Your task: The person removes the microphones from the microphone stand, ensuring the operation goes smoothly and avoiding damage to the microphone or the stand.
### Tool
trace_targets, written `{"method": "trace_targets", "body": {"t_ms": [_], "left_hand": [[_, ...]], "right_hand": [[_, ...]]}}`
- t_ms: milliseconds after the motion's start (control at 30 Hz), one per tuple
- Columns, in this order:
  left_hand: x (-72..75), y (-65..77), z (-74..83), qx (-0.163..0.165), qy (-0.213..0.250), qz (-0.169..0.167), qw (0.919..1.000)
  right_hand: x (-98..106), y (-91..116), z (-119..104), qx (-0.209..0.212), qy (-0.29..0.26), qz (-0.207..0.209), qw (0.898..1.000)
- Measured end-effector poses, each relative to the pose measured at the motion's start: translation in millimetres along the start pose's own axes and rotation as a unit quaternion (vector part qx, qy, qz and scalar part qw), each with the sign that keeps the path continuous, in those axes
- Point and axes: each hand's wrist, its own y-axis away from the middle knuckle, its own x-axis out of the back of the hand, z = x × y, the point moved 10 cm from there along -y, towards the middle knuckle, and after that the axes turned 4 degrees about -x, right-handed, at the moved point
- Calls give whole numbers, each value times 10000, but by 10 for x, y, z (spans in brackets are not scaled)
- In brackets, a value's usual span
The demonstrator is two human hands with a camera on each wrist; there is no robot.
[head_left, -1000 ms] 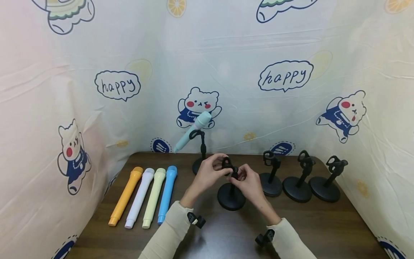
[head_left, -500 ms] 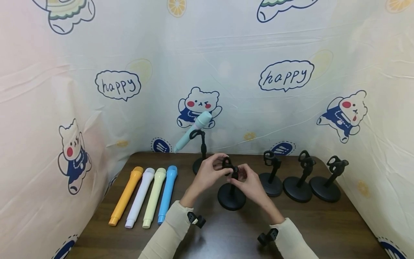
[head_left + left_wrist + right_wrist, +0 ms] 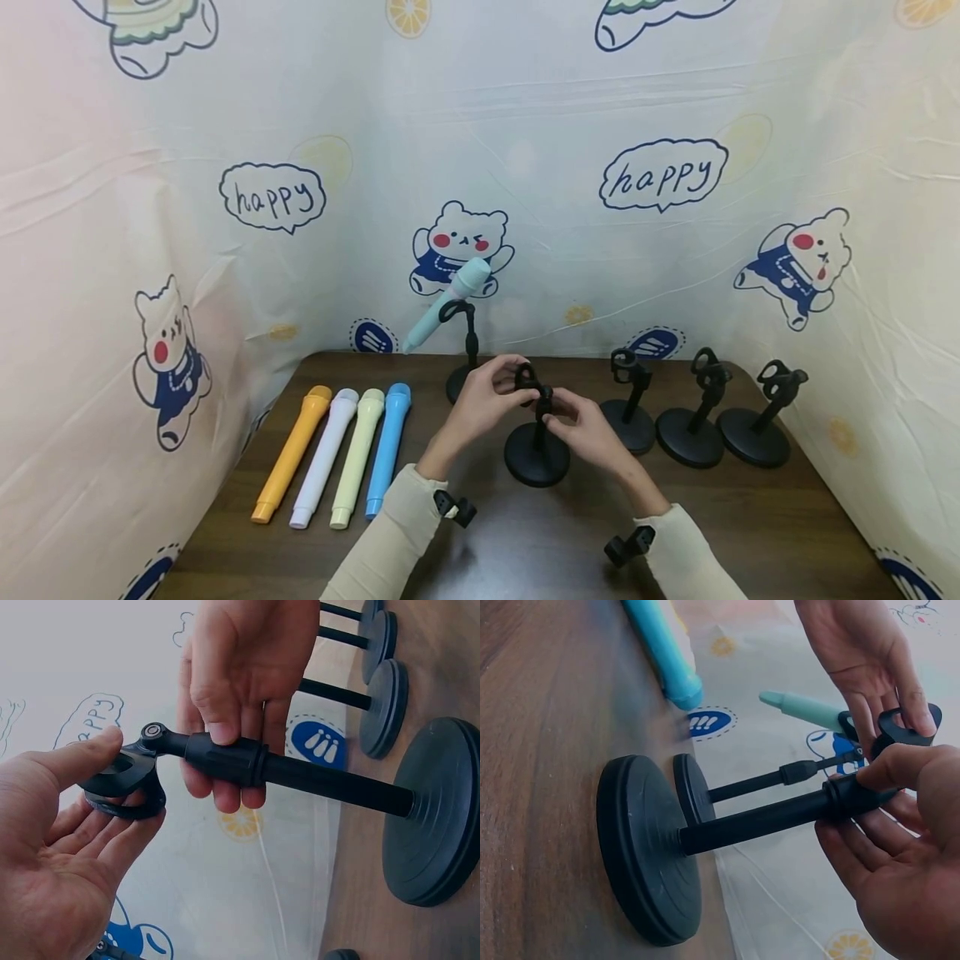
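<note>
A black desk microphone stand (image 3: 537, 463) with a round base stands upright on the table between both hands. My left hand (image 3: 483, 404) pinches the ring-shaped clip (image 3: 142, 796) at its top between thumb and fingers. Just below the clip's joint, my right hand (image 3: 588, 429) grips the thicker collar (image 3: 244, 763) of the pole, thumb on one side and fingers on the other. Behind the left hand, a second stand (image 3: 754, 785) carries a mint-green microphone (image 3: 442, 310), tilted with its head up to the right.
Orange (image 3: 291, 457), white (image 3: 324, 460), pale yellow (image 3: 357, 460) and blue (image 3: 388, 452) microphones lie side by side on the table's left. Black stands with bare clips (image 3: 628, 425) (image 3: 690, 437) (image 3: 753, 437) line the right. A printed cloth (image 3: 540, 108) hangs behind and around the table (image 3: 795, 533).
My right hand has shifted slightly to the right and down, its thumb now lower along the collar. The left hand and the stand's base look unmoved.
</note>
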Motion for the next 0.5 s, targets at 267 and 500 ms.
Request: {"method": "trace_targets", "body": {"t_ms": [267, 500], "left_hand": [[-5, 1, 4, -32, -5, 5, 10000], [-5, 1, -1, -30, 22, 10, 10000]], "right_hand": [[33, -7, -2, 228, 360, 446, 9981], [94, -1, -41, 130, 641, 1062, 9922]]}}
